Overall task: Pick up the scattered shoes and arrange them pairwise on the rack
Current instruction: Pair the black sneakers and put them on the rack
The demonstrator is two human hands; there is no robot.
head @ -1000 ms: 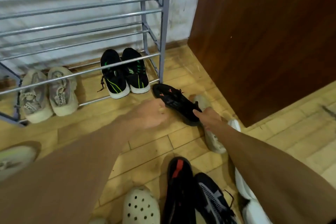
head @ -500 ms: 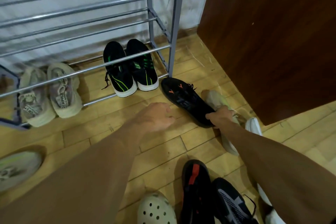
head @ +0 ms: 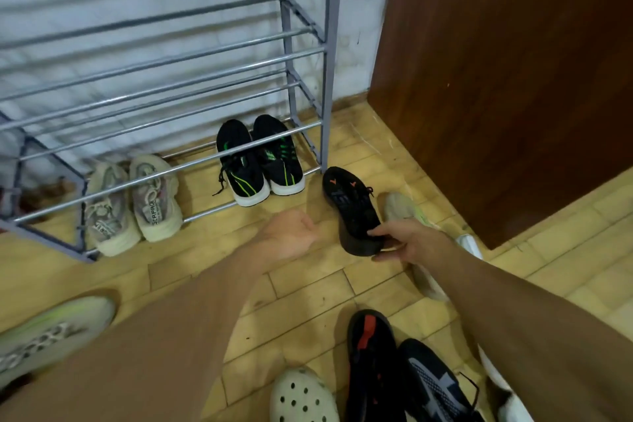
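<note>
Fingers of the right hand (head: 407, 243) pinch the black shoe (head: 354, 211) by its heel beside the rack's (head: 327, 55) right front corner, probably for shelving, while the left hand (head: 291, 236) hangs open and empty.

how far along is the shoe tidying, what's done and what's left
Done: two pairs sit on the rack bottom shelf, the beige sneakers and the black-and-green sneakers. In hand: the right hand grips a black shoe with orange marks; the left hand is open. Left: a white clog, dark shoes and pale sneakers on the floor.

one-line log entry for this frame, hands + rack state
right hand: holds black shoe | left hand: open, empty | rack: two pairs on bottom
</note>
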